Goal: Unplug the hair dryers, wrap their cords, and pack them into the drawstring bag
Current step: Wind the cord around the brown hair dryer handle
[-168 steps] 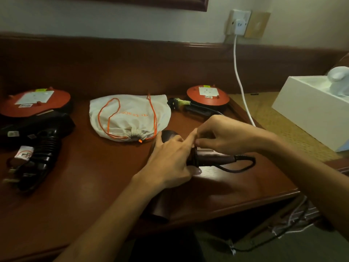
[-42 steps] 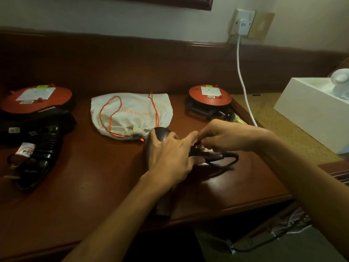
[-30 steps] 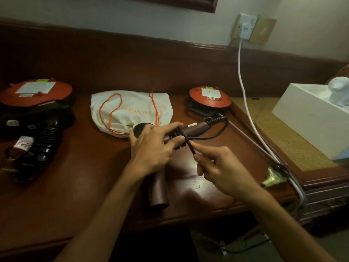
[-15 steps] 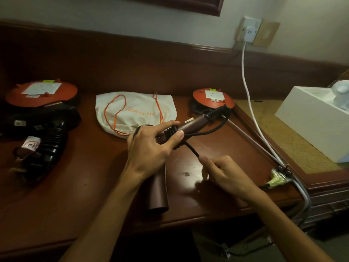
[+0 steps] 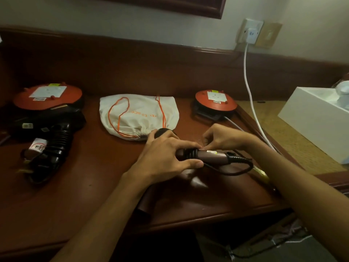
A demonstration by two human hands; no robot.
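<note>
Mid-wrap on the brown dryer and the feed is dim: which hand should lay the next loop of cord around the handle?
Right. The right hand is pinching the cord by the handle, fingers free to guide it. The left hand is clamped over the dryer, pinning the earlier coils, so it should probably hold.

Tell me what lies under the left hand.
The left hand grips a brown hair dryer on the desk. Black cord coils wrap its handle; the barrel pokes out below the wrist. The part under the palm is covered.
</note>
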